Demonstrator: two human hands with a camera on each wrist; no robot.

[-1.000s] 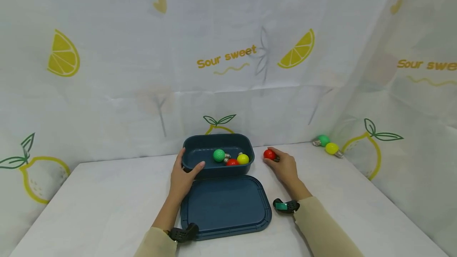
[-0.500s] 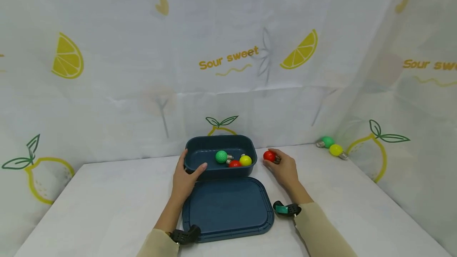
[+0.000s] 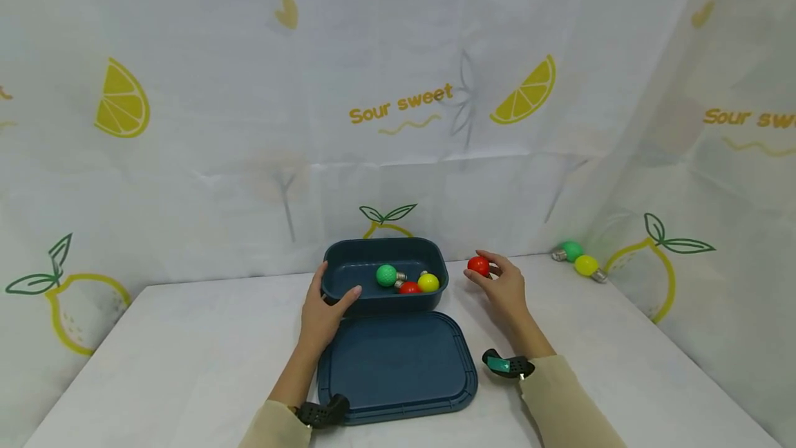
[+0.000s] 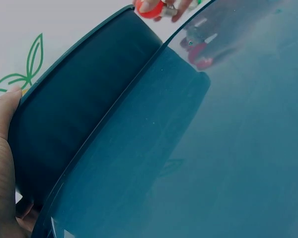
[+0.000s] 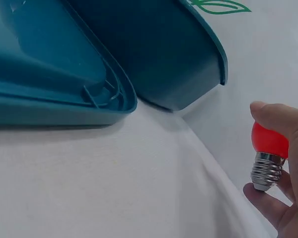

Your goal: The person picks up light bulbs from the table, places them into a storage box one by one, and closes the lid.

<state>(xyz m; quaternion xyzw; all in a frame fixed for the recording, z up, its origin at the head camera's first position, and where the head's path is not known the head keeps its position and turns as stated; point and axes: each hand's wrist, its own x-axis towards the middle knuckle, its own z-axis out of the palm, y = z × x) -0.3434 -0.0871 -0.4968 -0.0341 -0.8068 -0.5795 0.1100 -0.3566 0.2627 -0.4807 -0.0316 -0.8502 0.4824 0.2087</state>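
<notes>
My left hand (image 3: 321,314) grips the left end of a dark blue plastic box (image 3: 381,305), thumb over the front rim and fingers along the side. In it lie a green light bulb (image 3: 386,275), a yellow bulb (image 3: 428,282) and a red bulb (image 3: 410,288). Right of the box, my right hand (image 3: 506,290) pinches another red light bulb (image 3: 478,266) between thumb and fingers. The right wrist view shows this bulb's silver screw base (image 5: 266,169) pointing down, with a fingertip at its end.
A dark blue lid (image 3: 398,368) lies flat on the white table (image 3: 205,358) in front of the box. A second green bulb (image 3: 571,250) and a second yellow bulb (image 3: 586,265) lie at the back right. A printed white curtain (image 3: 249,123) hangs behind.
My right hand has moved slightly to the right with the red bulb, and the bulb has turned so its base no longer shows in the head view. My left hand stays on the box.
</notes>
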